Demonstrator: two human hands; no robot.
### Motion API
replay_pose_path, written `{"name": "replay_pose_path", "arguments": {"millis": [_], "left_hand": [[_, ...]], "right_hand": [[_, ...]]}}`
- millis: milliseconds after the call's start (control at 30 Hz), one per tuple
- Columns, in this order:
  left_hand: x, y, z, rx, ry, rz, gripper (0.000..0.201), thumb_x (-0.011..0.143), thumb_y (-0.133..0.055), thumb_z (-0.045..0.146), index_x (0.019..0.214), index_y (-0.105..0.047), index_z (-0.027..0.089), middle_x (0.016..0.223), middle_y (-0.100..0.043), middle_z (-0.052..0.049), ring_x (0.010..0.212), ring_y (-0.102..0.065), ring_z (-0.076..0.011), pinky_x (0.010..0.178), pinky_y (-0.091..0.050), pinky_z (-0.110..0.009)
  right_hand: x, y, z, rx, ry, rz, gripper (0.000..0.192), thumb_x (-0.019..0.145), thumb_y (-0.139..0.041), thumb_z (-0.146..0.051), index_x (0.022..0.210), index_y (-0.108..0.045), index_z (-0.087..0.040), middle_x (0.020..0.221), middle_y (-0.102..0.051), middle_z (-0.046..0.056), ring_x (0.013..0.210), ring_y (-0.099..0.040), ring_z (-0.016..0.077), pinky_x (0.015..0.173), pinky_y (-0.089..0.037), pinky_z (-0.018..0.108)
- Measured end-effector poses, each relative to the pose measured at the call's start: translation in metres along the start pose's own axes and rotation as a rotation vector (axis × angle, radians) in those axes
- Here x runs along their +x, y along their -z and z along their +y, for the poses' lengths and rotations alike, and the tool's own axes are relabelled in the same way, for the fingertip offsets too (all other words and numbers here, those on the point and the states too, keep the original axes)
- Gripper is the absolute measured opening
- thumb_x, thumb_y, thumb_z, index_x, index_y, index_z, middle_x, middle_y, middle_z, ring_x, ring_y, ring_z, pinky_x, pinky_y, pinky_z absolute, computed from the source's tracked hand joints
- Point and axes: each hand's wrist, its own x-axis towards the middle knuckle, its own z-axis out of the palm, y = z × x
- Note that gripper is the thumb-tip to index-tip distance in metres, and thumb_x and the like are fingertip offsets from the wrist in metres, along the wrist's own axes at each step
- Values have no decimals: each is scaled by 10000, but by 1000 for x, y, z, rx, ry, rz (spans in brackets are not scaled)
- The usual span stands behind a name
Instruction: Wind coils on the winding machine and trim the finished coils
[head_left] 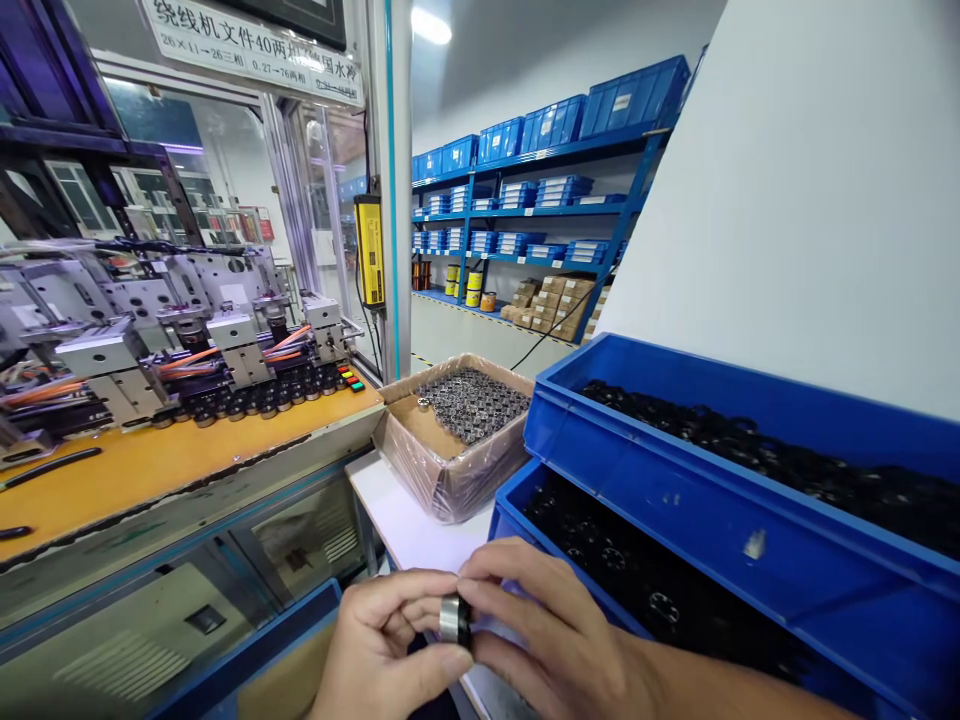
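Note:
A small round metal core (453, 620) with a dark end is pinched between both hands at the bottom middle of the view. My left hand (382, 645) grips it from the left with thumb and fingers. My right hand (555, 640) closes on it from the right, fingertips on its dark end. Both hands hover at the near edge of a white table (409, 525), just left of a blue bin (675, 560) holding black ring-shaped parts.
A cardboard box (450, 440) lined with plastic holds several metal cores. A second blue bin (750, 420) of black parts is stacked behind. A winding machine (172, 340) stands on an orange bench (165, 460) at left. Blue shelving (540, 200) is far back.

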Motion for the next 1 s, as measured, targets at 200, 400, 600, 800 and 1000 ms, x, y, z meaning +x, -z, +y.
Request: {"name": "replay_pose_path", "arguments": {"millis": [200,400,600,800,1000], "left_hand": [[0,0,0,-3,-1,13,342,599,-906,273,926,-808,248,839,-818,-43,762,-748,-174,748,-556,-233],[0,0,0,-25,6,13,351,589,-907,259,924,-807,233,813,-815,-44,744,-741,-167,735,-552,-230],[0,-1,-2,-46,-2,9,344,596,-907,244,926,-813,238,818,-818,-50,746,-745,-158,728,-550,-212],[-1,0,-1,-46,19,0,346,583,-918,263,914,-818,236,743,-806,-25,694,-736,-134,710,-555,-192],[-1,-1,3,-77,99,-33,365,534,-941,277,872,-824,209,699,-799,-42,675,-761,-195,689,-600,-263]], "right_hand": [[1,0,2,-11,28,-4,189,957,-570,-132,1143,-595,-115,951,-657,97,863,-656,154,769,-579,261],[-1,-1,2,-6,48,23,160,957,-567,-132,1107,-611,-96,955,-657,103,872,-653,156,773,-591,279],[0,-4,1,3,31,39,102,965,-560,-120,1028,-637,-99,932,-652,88,849,-648,139,758,-578,261],[0,-4,2,-39,58,26,117,972,-582,-188,989,-646,-92,883,-659,83,811,-641,143,743,-567,256],[6,4,4,-141,234,-66,210,997,-485,-164,967,-657,-48,665,-661,50,595,-598,158,499,-506,261]]}}
